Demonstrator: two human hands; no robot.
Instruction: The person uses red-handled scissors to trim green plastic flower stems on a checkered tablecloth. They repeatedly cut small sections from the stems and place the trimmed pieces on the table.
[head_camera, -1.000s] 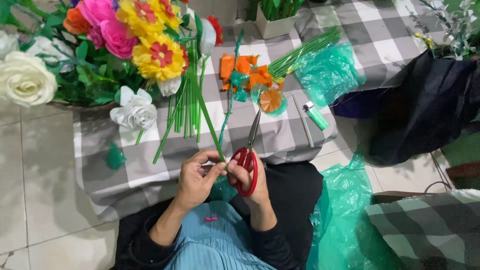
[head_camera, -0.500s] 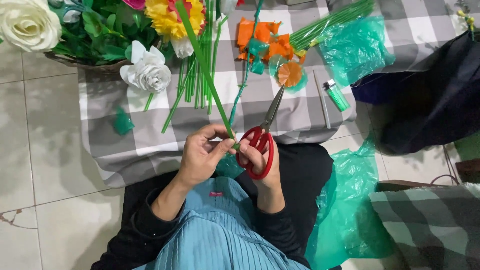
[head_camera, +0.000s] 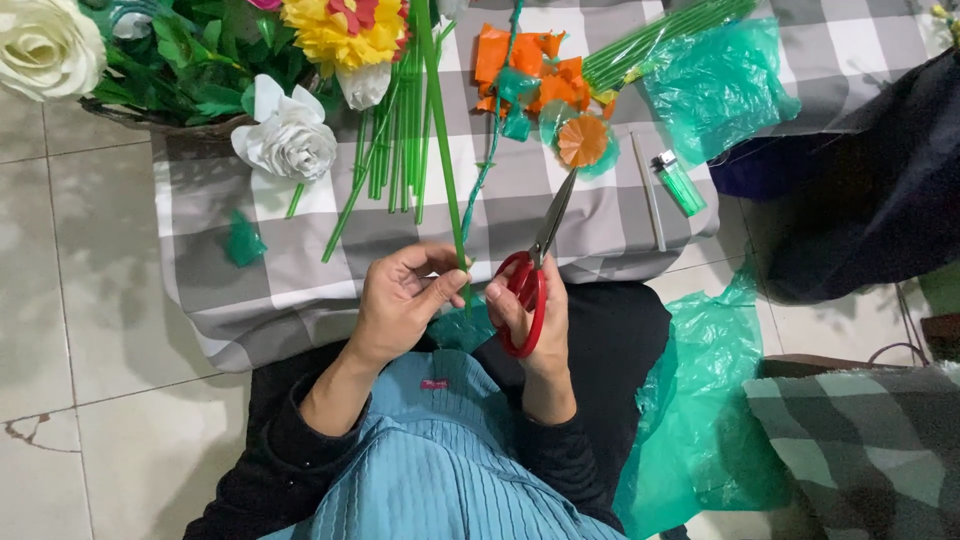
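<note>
A green stem (head_camera: 441, 140) is pinched near its lower end by the left hand (head_camera: 405, 300); red scissors (head_camera: 530, 280) (blades closed) are gripped by the right hand (head_camera: 525, 310), just beside it.

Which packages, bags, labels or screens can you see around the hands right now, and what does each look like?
No screens or signs.
Green plastic bag: on the checked cloth, upper right, crumpled, translucent.
Second green plastic bag: on the floor by the right hand, crumpled, translucent green.
Green lighter: on the cloth's right edge, small oblong, a pale label on its side.
Pink tag: on the blue garment, tiny rectangle.
</note>
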